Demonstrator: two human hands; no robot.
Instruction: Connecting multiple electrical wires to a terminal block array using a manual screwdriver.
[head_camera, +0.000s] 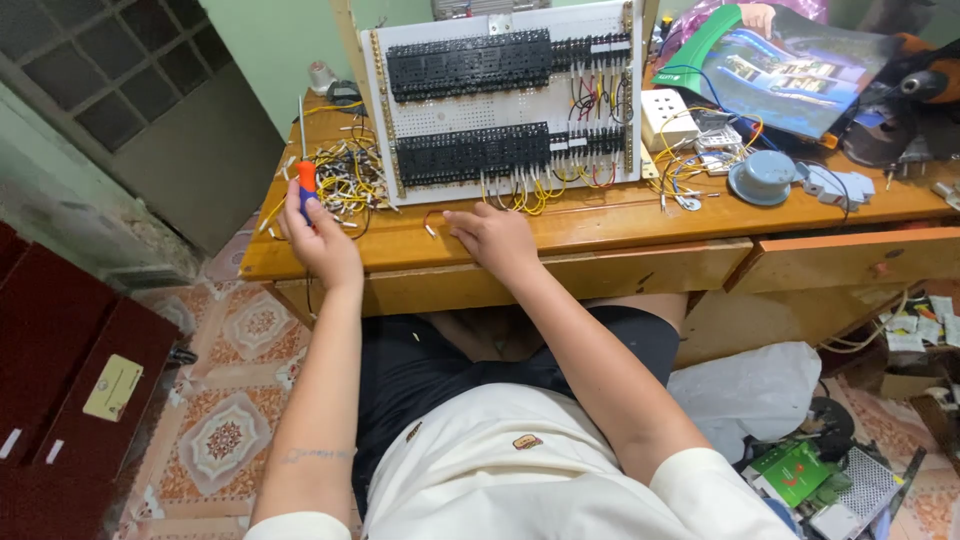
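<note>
My left hand (318, 236) grips a screwdriver (305, 170) with an orange and blue handle, shaft pointing up, beside a tangle of yellow and black wires (345, 178). My right hand (492, 235) rests fingers-down on the wooden desk (640, 215), touching a short wire end just below a white perforated panel (505, 100). The panel stands tilted upright and carries two rows of black terminal blocks with red, yellow and black wires hanging from them.
On the desk's right lie a white socket box (667, 118), a round blue-grey part (764, 177), a glossy magazine (790, 75) and a power tool (925, 85). A drawer (850, 258) stands partly open. A dark red cabinet (60, 390) stands at left; clutter covers the tiled floor at right.
</note>
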